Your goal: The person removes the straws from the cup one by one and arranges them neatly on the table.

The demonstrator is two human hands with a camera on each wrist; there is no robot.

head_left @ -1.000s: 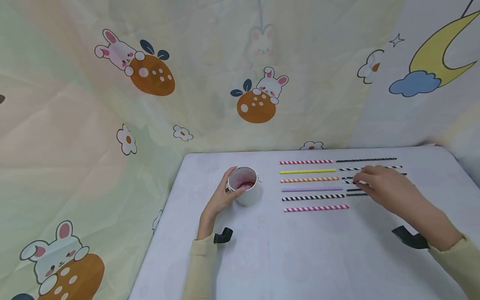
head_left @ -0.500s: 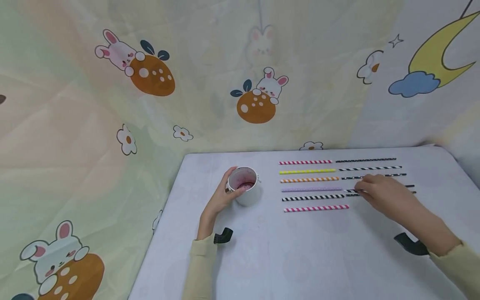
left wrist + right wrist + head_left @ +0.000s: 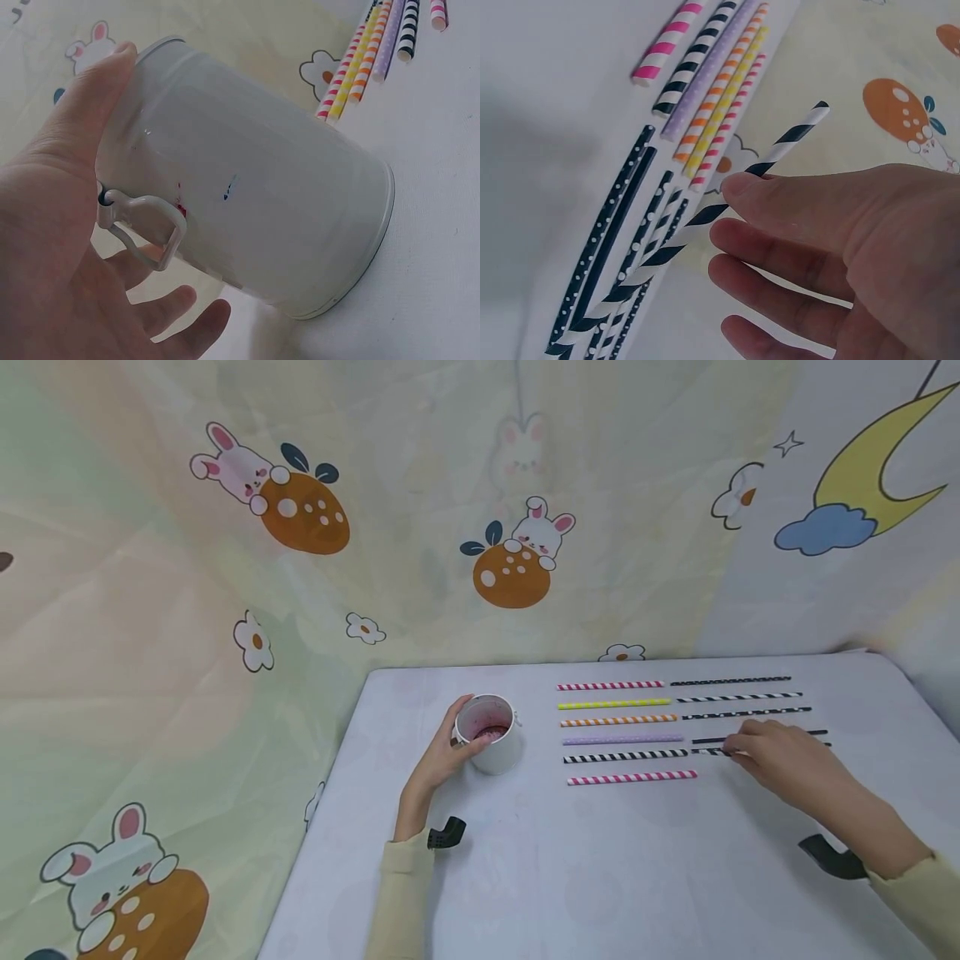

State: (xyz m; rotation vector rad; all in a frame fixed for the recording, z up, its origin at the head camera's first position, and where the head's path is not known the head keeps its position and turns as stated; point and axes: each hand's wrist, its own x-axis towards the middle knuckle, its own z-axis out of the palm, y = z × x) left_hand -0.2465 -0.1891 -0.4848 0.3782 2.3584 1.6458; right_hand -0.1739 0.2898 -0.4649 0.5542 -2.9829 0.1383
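Observation:
My left hand [image 3: 442, 756] grips a small white metal bucket [image 3: 501, 755] at its rim, with the thumb over the near edge. The bucket stands at the left of the table, and reddish stains show inside it. A metal loop [image 3: 154, 217] sticks out from its side in the left wrist view. Between thumb and fingers, my right hand [image 3: 795, 764] pinches a black-and-white striped paper straw [image 3: 651, 260], raised and slanted over the dark straws. Below it lie several of these, among them a dotted black straw [image 3: 600, 244] and a plain dark straw [image 3: 617, 244].
A column of coloured paper straws lies left of the dark ones, including a yellow straw [image 3: 613, 703], a lilac straw [image 3: 622, 740] and a pink striped straw [image 3: 632, 778]. The white tabletop [image 3: 570, 877] meets a printed cloth backdrop [image 3: 405, 527] at its far edge.
My right hand has moved toward the near side of the dark straws with the striped straw, uncovering the farther ones. The left hand and the bucket stay put.

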